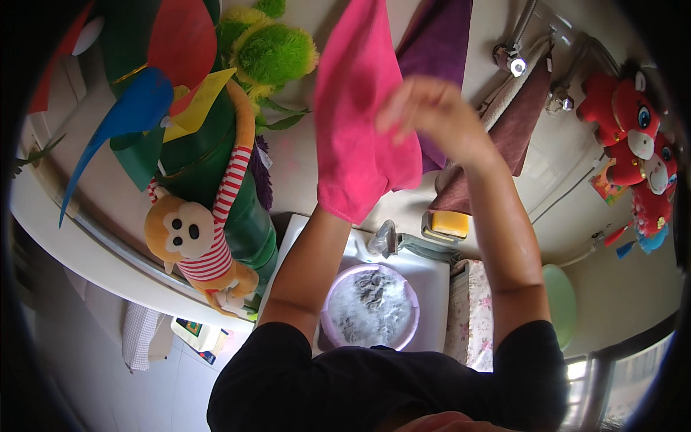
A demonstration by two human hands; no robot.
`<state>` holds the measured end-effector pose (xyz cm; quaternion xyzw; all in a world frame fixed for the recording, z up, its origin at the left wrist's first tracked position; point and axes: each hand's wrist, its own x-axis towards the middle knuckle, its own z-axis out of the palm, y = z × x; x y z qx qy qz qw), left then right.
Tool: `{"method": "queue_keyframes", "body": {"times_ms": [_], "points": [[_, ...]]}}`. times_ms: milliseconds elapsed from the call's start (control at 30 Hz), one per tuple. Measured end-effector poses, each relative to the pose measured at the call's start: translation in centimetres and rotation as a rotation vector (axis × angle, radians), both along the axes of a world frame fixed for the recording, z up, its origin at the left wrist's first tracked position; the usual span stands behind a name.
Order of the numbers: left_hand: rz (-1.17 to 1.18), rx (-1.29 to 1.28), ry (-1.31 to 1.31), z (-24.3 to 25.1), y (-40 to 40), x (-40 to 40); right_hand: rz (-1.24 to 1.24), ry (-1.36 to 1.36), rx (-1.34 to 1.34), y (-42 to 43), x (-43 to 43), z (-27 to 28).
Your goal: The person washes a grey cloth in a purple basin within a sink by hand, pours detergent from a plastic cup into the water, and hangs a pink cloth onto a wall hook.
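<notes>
A bright pink towel [359, 124] hangs on the wall in front of me. My left forearm reaches up under its lower edge, and the cloth hides that hand. My right hand [432, 116], blurred, is raised before the pink towel and a purple towel [445, 65]. Its fingers are loosely spread and bent, with nothing in them; whether they touch the pink cloth cannot be told. Below my arms, a pale purple basin [417, 308] stands in the white sink [434, 308]. Grey cloth [372, 286] lies in the basin among foamy suds.
A faucet [384, 237] rises behind the basin, near yellow soap [449, 222] in a holder. A brown towel [513, 140] hangs right, near metal valves [510, 59]. Left are a plush monkey [208, 237] on a green pillar [253, 227] and a pinwheel [135, 108]. Red plush toys [631, 124] hang far right.
</notes>
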<state>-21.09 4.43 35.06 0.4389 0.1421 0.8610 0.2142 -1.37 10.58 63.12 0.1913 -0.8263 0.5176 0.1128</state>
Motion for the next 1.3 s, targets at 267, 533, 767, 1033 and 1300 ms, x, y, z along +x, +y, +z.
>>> {"method": "queue_keyframes", "body": {"times_ms": [267, 533, 767, 1033, 1300], "points": [[0.186, -0.059, 0.087, 6.0, 5.4, 4.1, 0.775, 0.262, -1.628, -4.6, -12.7, 7.5], [0.344, -0.114, 0.114, 3.1, 4.1, 13.0, -0.440, 1.400, 0.081, -8.2, -15.4, 6.3], [0.380, -0.215, 0.122, 6.8, 2.1, 7.8, -0.711, 1.230, 0.516, -4.6, -15.9, 1.9], [0.439, -0.350, 0.163, 11.4, 5.7, 9.6, -1.291, 1.197, 0.823, 7.3, -14.1, 3.1], [0.582, -0.467, 0.207, 14.2, 6.7, 10.2, -0.823, 0.775, 1.068, -1.2, -3.2, -5.2]]}}
